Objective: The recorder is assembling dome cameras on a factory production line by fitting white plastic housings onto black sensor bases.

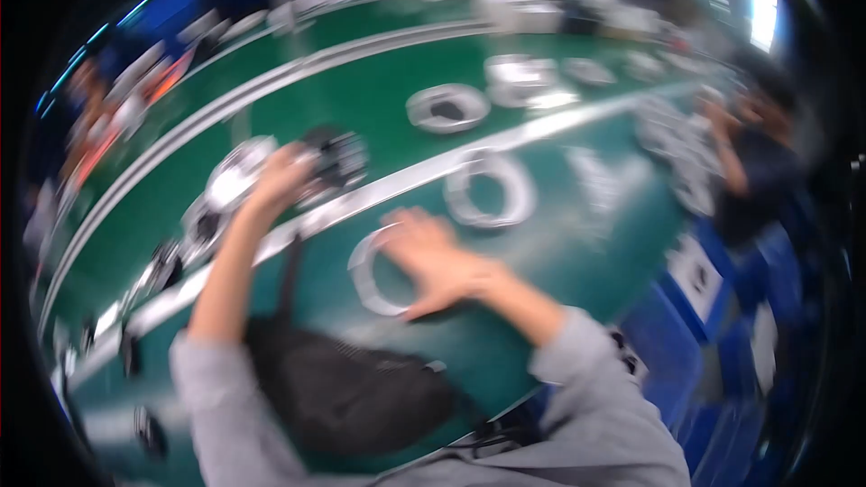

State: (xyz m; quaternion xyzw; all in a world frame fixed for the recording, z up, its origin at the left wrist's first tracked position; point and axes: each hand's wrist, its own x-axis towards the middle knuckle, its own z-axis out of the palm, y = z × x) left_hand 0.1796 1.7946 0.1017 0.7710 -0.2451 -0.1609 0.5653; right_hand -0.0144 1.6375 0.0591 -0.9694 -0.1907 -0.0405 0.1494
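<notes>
The right hand (pixel 431 257) lies spread flat on a white ring (pixel 374 272) at frame centre. The left hand (pixel 278 182) curls around a dark part (pixel 338 160), upper left, though blur hides the grip. That long reach could knock the ring off the green bench (pixel 559 243). More rings (pixel 490 189) crowd nearby; a co-worker (pixel 749 162) stands right.

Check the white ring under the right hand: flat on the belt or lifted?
Flat, as far as blur allows: the white ring lies on the green belt, right hand spread over it.
</notes>
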